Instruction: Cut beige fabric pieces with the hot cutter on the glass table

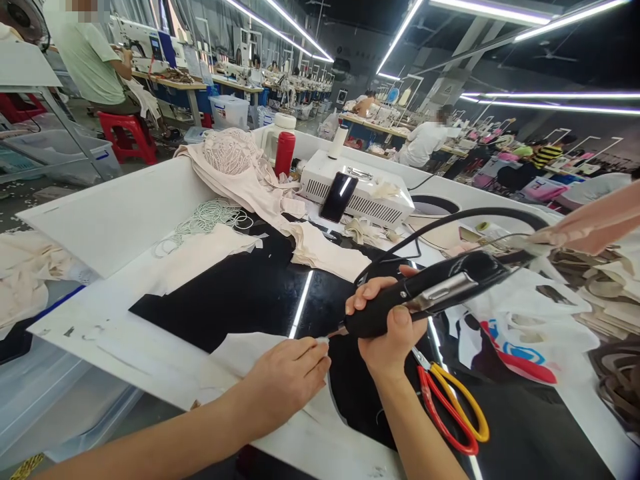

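My right hand is wrapped round a black corded hand tool with a metal lever along its side. The tool tilts so that its narrow tip points down and left, close to my left fingertips. My left hand is closed in a pinch on a small pale bit, too small to name. Beneath it lies a pale sheet on the glossy black work surface. Scissors with one red and one yellow handle rest beside my right forearm.
Beige fabric pieces and a tangle of pale cord lie behind my hands. Farther back stand a white vented box, a leaning phone and a red bottle. A black cable arches at right. People sit at sewing machines beyond.
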Action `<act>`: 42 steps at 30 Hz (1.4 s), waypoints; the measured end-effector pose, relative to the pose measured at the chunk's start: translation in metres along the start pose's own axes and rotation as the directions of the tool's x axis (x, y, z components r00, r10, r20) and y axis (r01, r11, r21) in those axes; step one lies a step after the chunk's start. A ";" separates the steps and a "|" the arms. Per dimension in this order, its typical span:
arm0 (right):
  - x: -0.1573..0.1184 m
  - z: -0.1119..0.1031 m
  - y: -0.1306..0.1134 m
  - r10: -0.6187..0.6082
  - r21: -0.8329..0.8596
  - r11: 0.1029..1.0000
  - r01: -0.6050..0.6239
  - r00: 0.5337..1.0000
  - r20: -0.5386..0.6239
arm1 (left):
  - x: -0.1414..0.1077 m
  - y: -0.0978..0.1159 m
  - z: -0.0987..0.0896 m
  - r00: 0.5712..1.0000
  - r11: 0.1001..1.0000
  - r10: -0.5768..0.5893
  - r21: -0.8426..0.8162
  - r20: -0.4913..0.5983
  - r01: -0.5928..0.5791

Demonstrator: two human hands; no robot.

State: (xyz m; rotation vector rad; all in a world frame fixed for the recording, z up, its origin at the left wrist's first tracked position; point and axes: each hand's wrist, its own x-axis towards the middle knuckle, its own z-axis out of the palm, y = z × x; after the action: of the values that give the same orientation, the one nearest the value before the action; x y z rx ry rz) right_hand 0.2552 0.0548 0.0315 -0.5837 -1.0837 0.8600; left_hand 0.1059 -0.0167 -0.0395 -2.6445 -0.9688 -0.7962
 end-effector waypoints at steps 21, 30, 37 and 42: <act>-0.004 -0.003 0.002 -0.027 -0.083 0.996 0.027 1.000 0.003 | -0.003 0.003 -0.004 0.999 0.998 -0.047 -0.036 0.011 0.048; -0.004 -0.001 0.000 0.005 -0.015 1.000 -0.006 1.000 -0.008 | -0.003 0.002 -0.003 0.999 0.998 -0.039 -0.041 -0.015 0.038; -0.007 -0.001 -0.001 0.014 0.006 1.000 -0.014 1.000 0.010 | -0.003 0.002 -0.001 0.998 0.997 -0.051 -0.051 -0.020 0.050; -0.009 -0.001 0.001 -0.022 -0.021 1.000 0.023 1.000 0.014 | -0.003 0.003 -0.002 0.998 0.998 -0.054 -0.044 -0.043 0.052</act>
State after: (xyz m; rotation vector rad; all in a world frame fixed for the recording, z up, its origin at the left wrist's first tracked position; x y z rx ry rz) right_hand 0.2536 0.0474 0.0258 -0.5833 -1.1107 0.8347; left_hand 0.1051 -0.0217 -0.0396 -2.6354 -1.0249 -0.8936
